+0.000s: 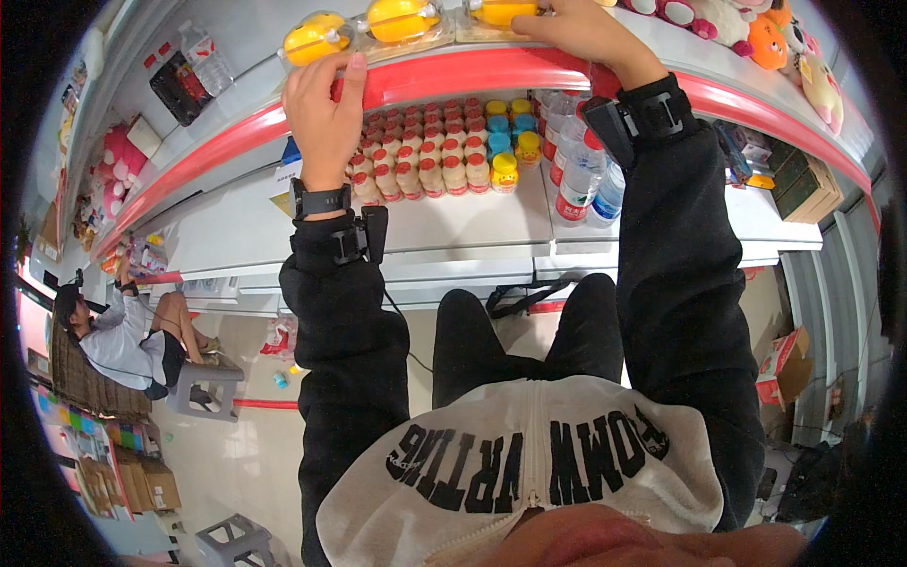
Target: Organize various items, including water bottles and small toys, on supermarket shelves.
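At the top of the head view, my left hand [322,117] is at the red-edged front of the upper shelf [453,74], thumb apart from the fingers. Just beyond its fingertips lies a yellow toy-like item [315,37] in clear plastic packaging; whether they touch it is unclear. A second packaged yellow item [400,20] sits to its right. My right hand [588,32] reaches over the shelf edge, its thumb against a third packaged yellow item [503,10]. That hand's fingers are mostly hidden or cut off by the frame, so its grip is not visible.
Below are rows of small red-capped drink bottles [429,173], yellow-capped bottles [504,172] and water bottles [572,184]. Plush toys [769,42] crowd the upper right. A person [124,340] sits on a stool [205,383] at left. Cartons [783,368] are at right.
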The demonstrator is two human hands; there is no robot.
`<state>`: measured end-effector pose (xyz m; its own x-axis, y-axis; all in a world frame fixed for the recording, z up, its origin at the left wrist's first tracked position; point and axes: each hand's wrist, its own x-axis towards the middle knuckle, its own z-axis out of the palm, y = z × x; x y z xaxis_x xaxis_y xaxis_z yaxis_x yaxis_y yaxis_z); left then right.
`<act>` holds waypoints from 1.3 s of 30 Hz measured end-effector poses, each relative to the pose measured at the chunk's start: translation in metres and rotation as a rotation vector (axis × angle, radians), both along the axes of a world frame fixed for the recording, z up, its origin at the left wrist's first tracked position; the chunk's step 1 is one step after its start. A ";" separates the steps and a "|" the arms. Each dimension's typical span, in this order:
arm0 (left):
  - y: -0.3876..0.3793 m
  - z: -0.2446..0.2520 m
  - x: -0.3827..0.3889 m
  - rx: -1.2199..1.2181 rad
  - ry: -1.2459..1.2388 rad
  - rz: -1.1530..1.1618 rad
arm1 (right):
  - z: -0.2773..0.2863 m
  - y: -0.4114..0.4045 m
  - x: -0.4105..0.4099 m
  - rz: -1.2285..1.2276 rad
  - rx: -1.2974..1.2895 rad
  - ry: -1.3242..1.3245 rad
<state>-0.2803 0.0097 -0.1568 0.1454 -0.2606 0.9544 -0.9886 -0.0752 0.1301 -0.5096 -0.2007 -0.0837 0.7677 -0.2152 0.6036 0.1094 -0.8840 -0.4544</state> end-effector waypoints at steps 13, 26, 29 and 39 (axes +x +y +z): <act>0.001 -0.002 -0.003 0.050 -0.147 0.112 | -0.004 -0.006 0.001 -0.099 -0.064 -0.070; 0.001 -0.003 0.003 0.046 -0.181 0.102 | -0.003 -0.016 0.006 -0.057 0.010 -0.069; 0.004 0.000 -0.006 0.035 -0.125 0.032 | -0.004 -0.016 0.006 -0.047 0.011 -0.085; 0.011 0.000 0.003 0.125 -0.146 0.045 | -0.004 -0.014 0.008 0.042 0.112 -0.069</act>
